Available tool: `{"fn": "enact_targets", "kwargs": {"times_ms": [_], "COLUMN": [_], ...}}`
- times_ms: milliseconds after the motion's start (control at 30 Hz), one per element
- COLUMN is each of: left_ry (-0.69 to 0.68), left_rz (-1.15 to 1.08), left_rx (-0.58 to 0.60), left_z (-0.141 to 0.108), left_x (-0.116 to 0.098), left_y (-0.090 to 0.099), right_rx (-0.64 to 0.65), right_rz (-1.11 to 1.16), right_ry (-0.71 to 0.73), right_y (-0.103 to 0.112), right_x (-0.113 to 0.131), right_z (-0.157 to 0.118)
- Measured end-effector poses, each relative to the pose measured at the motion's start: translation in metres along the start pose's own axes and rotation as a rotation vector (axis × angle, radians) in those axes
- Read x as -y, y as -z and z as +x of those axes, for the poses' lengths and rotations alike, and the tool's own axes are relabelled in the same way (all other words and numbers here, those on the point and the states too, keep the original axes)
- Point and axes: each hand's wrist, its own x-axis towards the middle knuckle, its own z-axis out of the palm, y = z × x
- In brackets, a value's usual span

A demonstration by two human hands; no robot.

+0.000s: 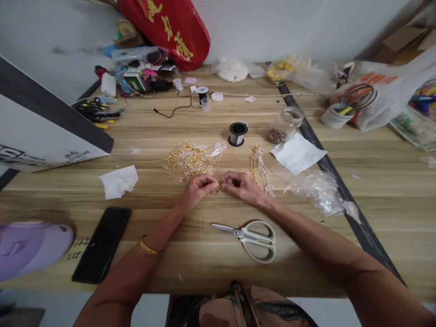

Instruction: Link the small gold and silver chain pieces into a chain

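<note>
My left hand (200,187) and my right hand (240,185) are close together over the table, each with thumb and forefinger pinched. A tiny gold piece (218,189) shows between the fingertips; what each pinch holds is too small to make out. Just beyond my left hand lies a pile of gold and silver beads or rings (189,159). Gold and silver chains (261,170) lie beyond my right hand. A spool of thin wire (237,133) stands behind the hands. Scissors (250,238) with pale handles lie nearer to me, blades pointing left.
A black phone (101,245) and a white tissue (118,181) lie at the left. To the right are a glass jar (286,123) with beads, a white paper (298,153) and clear plastic bags (320,190). A box (51,122) stands at the far left.
</note>
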Motion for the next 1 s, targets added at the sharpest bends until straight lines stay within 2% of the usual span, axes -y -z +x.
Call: {"fn": "enact_targets", "kwargs": {"times_ms": [167,367,600,767,1000], "left_ry": [0.011,-0.025,-0.062,-0.041,-0.033], "left_rz": [-0.007,0.026,0.058,0.071,0.077], "left_rx": [-0.017,-0.002,0.035,0.086,0.077], "left_z": [0.0002,0.0016,0.0021,0.0014,-0.0001], "left_x": [-0.0007,0.0015,0.0026,0.0038,-0.0017], "left_y": [0.0017,0.0024,0.002,0.0007,0.0006], "right_rx": [-0.045,-0.084,-0.048,0.004,0.011], "right_rz": [-0.042,0.043,0.182,0.243,0.397], "right_ry": [0.027,0.048,0.027,-0.004,-0.012], "right_y": [-0.0003,-0.0021,-0.0039,-0.005,-0.0081], "right_x": [-0.0003,-0.0013,-0.0025,-0.0011,-0.0032], "right_z": [-0.0007,-0.0016,-0.0018,-0.0022,0.0001]}}
